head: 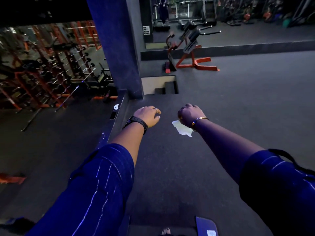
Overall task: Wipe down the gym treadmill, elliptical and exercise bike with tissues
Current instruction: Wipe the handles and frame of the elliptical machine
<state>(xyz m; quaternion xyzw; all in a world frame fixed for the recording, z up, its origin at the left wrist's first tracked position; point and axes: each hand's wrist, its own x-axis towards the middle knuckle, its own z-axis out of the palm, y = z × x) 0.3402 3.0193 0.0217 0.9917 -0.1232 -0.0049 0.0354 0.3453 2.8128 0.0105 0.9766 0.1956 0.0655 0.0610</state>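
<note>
Item 1, tissue (183, 128): one white sheet, crumpled and thin, with a ragged, uneven lower edge. Its upper part is hidden inside my fist. The loose part hangs out at about 7 o'clock from my knuckles, under the wrist. It shows pale against the dark floor (238, 108) and sits just right of the middle of the view.

Item 2, right hand (190, 114): closed tight into a fist around the tissue, back of the hand up, fingers tucked under. There is a gold bangle (199, 120) at the wrist.

Item 3, left hand (147, 115): at 9 o'clock from the right hand and apart from it, palm down. The fingers are loosely bent with nothing in them. It has a ring (156, 109) on one finger and a black watch (136, 122) on the wrist.

Item 4, sleeves (102, 176): dark blue with thin light stripes, pushed up to the elbows on both arms.

Item 5, surroundings:
- An orange-framed bench (192, 53) stands at 1 o'clock.
- A dark pillar (115, 48) stands at 11 o'clock.
- A stair opening (163, 86) lies at the pillar's foot, at 12 o'clock.
- Orange racks of barbells (51, 65) fill the 10 o'clock side.
- My foot (165, 231) shows at 6 o'clock.
</note>
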